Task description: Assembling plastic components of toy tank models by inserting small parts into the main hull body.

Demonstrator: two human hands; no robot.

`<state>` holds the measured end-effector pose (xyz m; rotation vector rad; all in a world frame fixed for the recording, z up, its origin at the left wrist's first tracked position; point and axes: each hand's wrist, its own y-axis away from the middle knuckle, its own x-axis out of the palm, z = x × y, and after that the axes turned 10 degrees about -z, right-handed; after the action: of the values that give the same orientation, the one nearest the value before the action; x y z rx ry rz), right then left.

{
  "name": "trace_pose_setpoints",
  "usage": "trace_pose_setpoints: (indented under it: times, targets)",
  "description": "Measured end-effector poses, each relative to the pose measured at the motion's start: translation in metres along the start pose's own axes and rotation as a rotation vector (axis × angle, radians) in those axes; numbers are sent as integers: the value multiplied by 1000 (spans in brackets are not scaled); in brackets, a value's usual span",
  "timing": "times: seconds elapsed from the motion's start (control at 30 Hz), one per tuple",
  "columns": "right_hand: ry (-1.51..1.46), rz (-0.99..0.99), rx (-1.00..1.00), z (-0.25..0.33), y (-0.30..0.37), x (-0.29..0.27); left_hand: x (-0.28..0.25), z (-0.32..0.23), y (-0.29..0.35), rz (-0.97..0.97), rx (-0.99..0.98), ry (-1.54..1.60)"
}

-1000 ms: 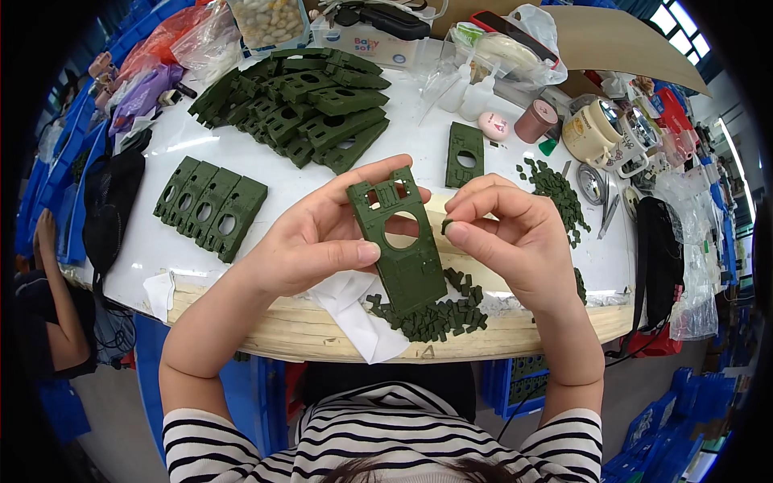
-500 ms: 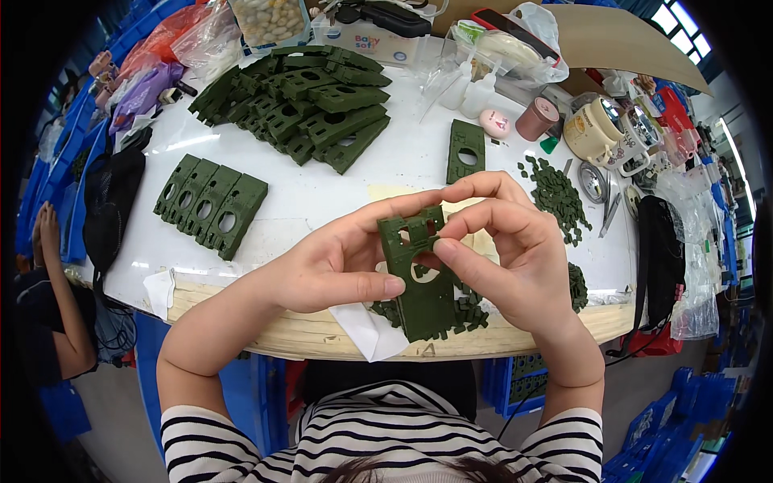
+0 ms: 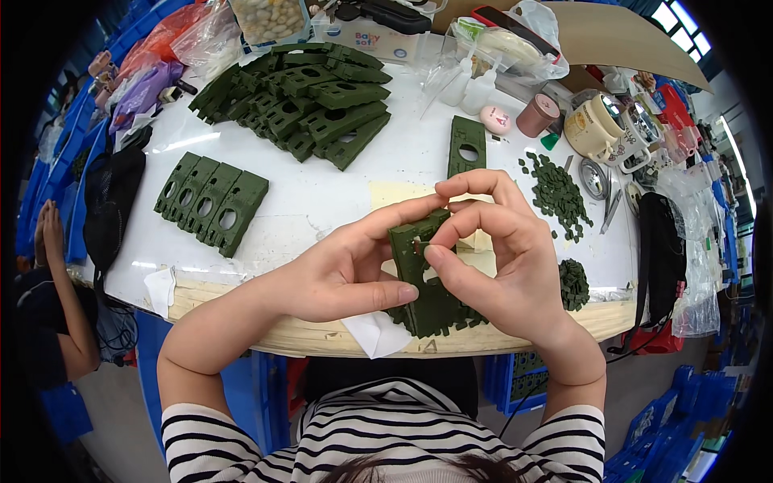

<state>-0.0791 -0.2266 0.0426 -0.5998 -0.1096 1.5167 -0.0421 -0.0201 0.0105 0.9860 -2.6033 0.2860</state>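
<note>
My left hand [image 3: 342,270] is closed around a dark green molded plastic panel [image 3: 436,310], its thumb along the near face and its fingers behind. The panel is tilted, and its round hole is mostly hidden by my right hand [image 3: 503,266]. Thumb and index finger of that hand pinch what looks like a small green piece [image 3: 423,245] at the panel's upper cutouts; the fingertips hide most of it. Loose small green pieces [image 3: 465,315] lie on the table under the panel.
A heap of green panels [image 3: 346,97] lies at the back left, a row of several [image 3: 211,205] nearer. One panel [image 3: 467,145] lies alone beyond my hands. Small pieces form piles [image 3: 560,193] to the right, beside tweezers [image 3: 613,211]. Mugs [image 3: 592,129] stand behind.
The panel has turned and tilted, so its face and round hole show less. My right fingertips have moved slightly left with it, over the upper cutouts.
</note>
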Motion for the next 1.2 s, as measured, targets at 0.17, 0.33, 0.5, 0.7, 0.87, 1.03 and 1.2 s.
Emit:
trace_pose_setpoints:
  times: [0.17,0.33,0.5,0.7,0.87,1.03,1.2]
  targets:
    - [8,53,39,3,0,-2,2,2,1,-12,24,-16]
    - [1,0,7,0,1,2,0,4,0,6,38,-23]
    - [-5,-30,-11,-2,1,4,1,3,1,-2,40,-38]
    - [13,-32,-25,-3,1,3,1,3,1,-15,23,-45]
    - [28,-28,-34,-2,0,3,2,3,1,-19,2,-9]
    - [59,-30,-40,1,0,3,0,5,1,-17,31,-52]
    - [98,-32,-65,1,-1,2,0,6,1,-14,67,-68]
